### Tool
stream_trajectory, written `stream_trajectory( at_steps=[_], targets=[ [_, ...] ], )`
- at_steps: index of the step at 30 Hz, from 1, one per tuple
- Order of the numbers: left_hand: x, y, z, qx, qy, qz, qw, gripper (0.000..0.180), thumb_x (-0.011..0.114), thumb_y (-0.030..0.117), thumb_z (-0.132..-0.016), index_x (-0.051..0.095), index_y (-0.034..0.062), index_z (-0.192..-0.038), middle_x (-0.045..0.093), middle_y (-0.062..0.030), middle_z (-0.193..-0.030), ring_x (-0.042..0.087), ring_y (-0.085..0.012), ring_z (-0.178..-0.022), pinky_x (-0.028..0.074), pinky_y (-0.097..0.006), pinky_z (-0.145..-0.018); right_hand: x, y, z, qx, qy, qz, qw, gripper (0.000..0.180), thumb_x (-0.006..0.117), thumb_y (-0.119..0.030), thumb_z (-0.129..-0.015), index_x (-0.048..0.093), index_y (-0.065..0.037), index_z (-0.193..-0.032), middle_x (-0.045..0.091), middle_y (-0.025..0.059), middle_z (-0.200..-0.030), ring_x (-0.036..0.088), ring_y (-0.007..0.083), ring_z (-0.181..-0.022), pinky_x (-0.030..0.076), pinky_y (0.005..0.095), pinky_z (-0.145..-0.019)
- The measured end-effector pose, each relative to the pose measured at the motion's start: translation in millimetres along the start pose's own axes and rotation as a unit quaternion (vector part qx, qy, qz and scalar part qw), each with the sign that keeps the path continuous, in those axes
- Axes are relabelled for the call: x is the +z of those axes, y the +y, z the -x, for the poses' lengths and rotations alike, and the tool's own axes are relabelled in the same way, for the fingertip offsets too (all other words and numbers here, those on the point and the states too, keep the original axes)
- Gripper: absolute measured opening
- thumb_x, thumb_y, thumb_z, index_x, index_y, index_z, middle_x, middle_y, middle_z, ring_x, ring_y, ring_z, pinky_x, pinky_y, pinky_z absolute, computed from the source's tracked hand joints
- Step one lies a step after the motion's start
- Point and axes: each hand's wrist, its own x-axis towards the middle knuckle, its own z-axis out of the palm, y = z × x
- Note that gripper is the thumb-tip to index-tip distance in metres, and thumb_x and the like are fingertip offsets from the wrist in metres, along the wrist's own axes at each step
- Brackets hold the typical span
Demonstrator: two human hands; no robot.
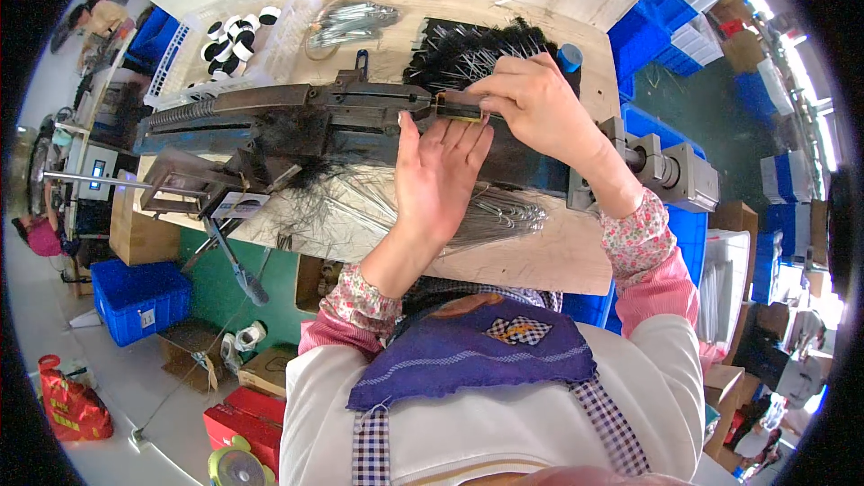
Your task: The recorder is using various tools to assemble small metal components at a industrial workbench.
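Head view: I'm watching both hands working at the machine (297,117) on the bench (540,261). The right hand (531,103) is pinching a small brass-coloured clamp (459,106), fingers closed on it. The left hand (441,171) is lying open, flat, fingertips touching the clamp from below. The clamp's long axis is running left-right along the machine's rail; the right hand is nearer. Bristles (468,49) are lying behind.

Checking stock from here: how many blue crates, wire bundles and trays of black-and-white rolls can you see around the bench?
Blue crates: 3, one on the floor at left, one behind the bench at left, one at right
Wire bundles: 2
Trays of rolls: 1
Total: 6
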Motion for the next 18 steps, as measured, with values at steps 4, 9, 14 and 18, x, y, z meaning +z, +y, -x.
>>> stream_trajectory(
  at_steps=[4, 9, 14, 18],
  targets=[
    [1.8, 0.8, -1.8, -0.003, 0.001, -0.008, 1.000, 0.072, 0.031, 0.057, -0.096, 0.037, -0.0053, -0.131, 0.044, -0.0161, -0.135, 0.037, -0.0264, -0.131, 0.023, -0.040, -0.115, -4.4, -1.5, -4.8, 0.016, -0.043, 0.009, 0.999, 0.015, 0.064, -0.015, -0.078, 0.069, -0.014, -0.092, 0.059, 0.0045, -0.079, 0.060, 0.0230, -0.084, 0.040, 0.0365, -0.085],
    [5.3, 2.3, 3.0, 0.001, 0.038, 0.005, 0.999, 0.066, 0.030, 0.053, -0.098, 0.043, -0.0076, -0.121, 0.047, -0.0194, -0.129, 0.039, -0.0308, -0.129, 0.025, -0.043, -0.114, -13.5, -4.7, -5.0, 0.041, 0.011, -0.056, 0.997, 0.016, 0.062, -0.013, -0.081, 0.065, -0.012, -0.097, 0.063, 0.0086, -0.082, 0.062, 0.0277, -0.081, 0.046, 0.0409, -0.076],
    [-5.4, 2.9, 2.7, 0.034, 0.011, -0.017, 0.999, 0.050, 0.032, 0.049, -0.099, 0.047, 0.0023, -0.102, 0.050, -0.0117, -0.113, 0.044, -0.0259, -0.121, 0.027, -0.041, -0.112, -18.1, -40.2, 4.0, 0.064, -0.007, 0.012, 0.998, 0.015, 0.057, -0.006, -0.081, 0.053, -0.001, -0.094, 0.060, 0.0166, -0.062, 0.063, 0.0363, -0.061, 0.050, 0.0438, -0.054],
    [3.2, 5.6, 3.0, 0.020, 0.036, -0.035, 0.999, 0.040, 0.032, 0.046, -0.100, 0.045, 0.0097, -0.088, 0.050, -0.0044, -0.099, 0.047, -0.0209, -0.110, 0.030, -0.040, -0.109, -12.3, -50.4, 6.5, 0.024, -0.096, 0.090, 0.991, 0.028, 0.055, -0.001, -0.078, 0.052, 0.004, -0.105, 0.059, 0.0179, -0.064, 0.063, 0.0342, -0.062, 0.049, 0.0422, -0.052]
  ],
)
